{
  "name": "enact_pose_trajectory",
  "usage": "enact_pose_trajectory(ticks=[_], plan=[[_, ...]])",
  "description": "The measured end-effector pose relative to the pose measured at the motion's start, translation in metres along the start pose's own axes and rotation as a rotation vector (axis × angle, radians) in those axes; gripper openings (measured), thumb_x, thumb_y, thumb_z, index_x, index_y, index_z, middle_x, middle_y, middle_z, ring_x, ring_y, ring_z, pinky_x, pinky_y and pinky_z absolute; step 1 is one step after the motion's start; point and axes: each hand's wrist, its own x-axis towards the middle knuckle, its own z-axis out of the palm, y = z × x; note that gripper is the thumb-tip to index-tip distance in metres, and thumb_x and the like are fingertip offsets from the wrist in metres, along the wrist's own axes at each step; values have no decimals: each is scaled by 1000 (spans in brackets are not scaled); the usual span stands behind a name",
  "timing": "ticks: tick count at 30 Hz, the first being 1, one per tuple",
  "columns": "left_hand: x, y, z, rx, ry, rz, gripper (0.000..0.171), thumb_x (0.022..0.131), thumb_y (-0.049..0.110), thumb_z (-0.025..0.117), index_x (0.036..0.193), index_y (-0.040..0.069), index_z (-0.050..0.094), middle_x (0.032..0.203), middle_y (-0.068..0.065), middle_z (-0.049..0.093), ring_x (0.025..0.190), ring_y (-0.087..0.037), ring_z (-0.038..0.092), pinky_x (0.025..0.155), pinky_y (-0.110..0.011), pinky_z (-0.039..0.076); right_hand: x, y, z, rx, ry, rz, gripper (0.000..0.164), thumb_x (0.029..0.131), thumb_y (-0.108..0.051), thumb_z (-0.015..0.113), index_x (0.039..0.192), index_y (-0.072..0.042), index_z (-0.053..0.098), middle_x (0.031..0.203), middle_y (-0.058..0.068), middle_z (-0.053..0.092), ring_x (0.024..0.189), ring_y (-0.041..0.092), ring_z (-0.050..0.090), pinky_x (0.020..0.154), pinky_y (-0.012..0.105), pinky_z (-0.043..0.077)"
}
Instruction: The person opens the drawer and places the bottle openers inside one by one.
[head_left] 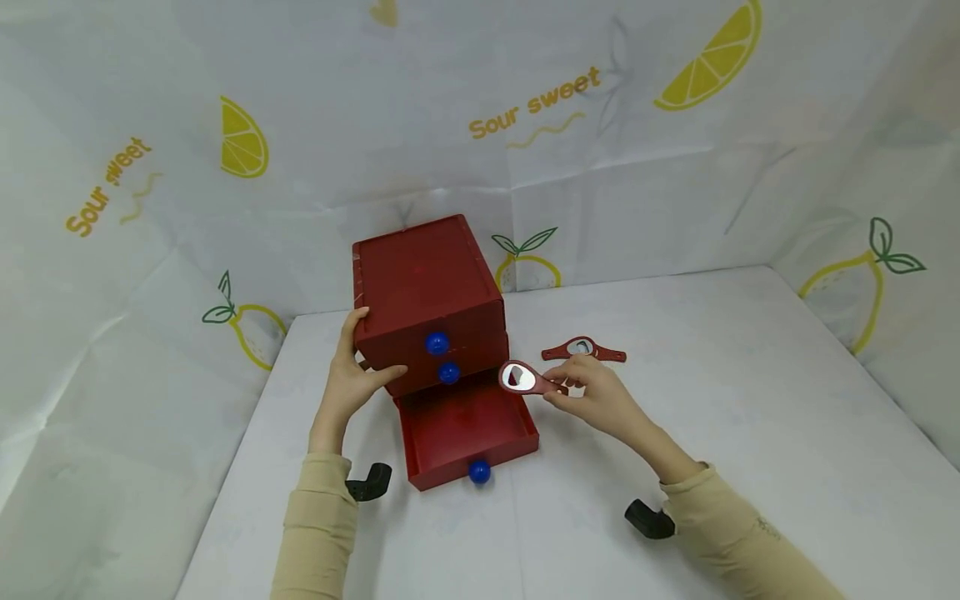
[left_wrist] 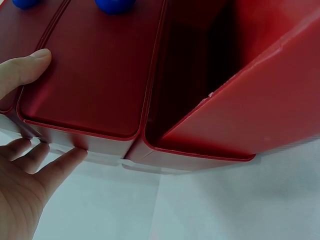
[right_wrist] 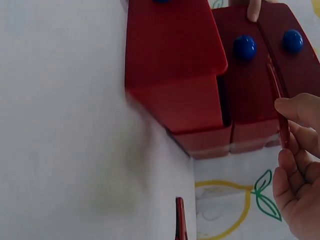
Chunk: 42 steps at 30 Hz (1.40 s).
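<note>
A red chest of drawers has blue round knobs, and its bottom drawer is pulled out. My left hand grips the chest's left front edge, thumb on the front face and fingertips along the side, as the left wrist view shows too. In my right hand I pinch the handle of a small red hand mirror, its shiny oval face up and left, over the right side of the open drawer. In the right wrist view this mirror appears edge-on in front of the closed drawers.
A second red piece with a shiny oval middle lies on the white table behind my right hand. White sheeting printed with lemons stands behind the chest. A black curved part sticks out by each sleeve.
</note>
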Motion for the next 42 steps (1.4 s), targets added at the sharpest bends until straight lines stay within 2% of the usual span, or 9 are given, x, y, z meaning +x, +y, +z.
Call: enact_pose_trajectory(ticks=[4,12,16,22,27,32,42], plan=[[0,0,0,2,-1,-2,91,73,-1,75,142,24,22,148,-15,25,128,-37,36,95,-58,42,4,-12,18,26,-39,-49,19,76,-15,75,95,-13,71,87,-3,62,81,11,52,69,25,46],[0,1,0,7,3,-4,90,73,0,75,142,23,23,148,-15,26,127,-37,37,95,-58,42,10,-29,49,76,-152,-56,19,78,-17,74,95,-8,71,83,-1,59,78,10,50,66,22,45],[0,1,-1,8,16,-1,90,72,-1,76,142,23,24,147,-15,27,126,-36,38,94,-58,42,18,-35,62,62,-215,-45,17,78,-16,73,94,-9,71,81,-2,57,75,7,47,64,17,42],[0,-1,-1,6,16,6,90,72,-1,76,142,22,24,147,-15,27,126,-36,38,94,-58,42,29,-42,79,-12,-331,-39,17,78,-16,73,92,-7,71,80,-1,56,71,7,46,61,17,40],[1,-2,0,7,8,12,91,72,-1,76,142,22,23,149,-14,25,127,-37,37,94,-58,42,36,-45,89,-54,-420,-23,19,79,-18,72,93,-6,71,84,2,59,74,9,49,65,20,42],[4,-1,2,-6,-7,12,92,72,-1,76,143,24,23,150,-13,23,127,-37,37,94,-58,42,41,-41,95,-61,-518,33,19,78,-20,74,91,-7,71,86,1,60,76,9,50,68,22,43],[1,1,0,4,9,-12,90,73,0,76,143,24,23,149,-15,25,128,-36,36,94,-58,42,45,-38,101,-100,-580,49,19,77,-20,75,90,-8,69,82,0,57,76,10,49,68,23,42]])
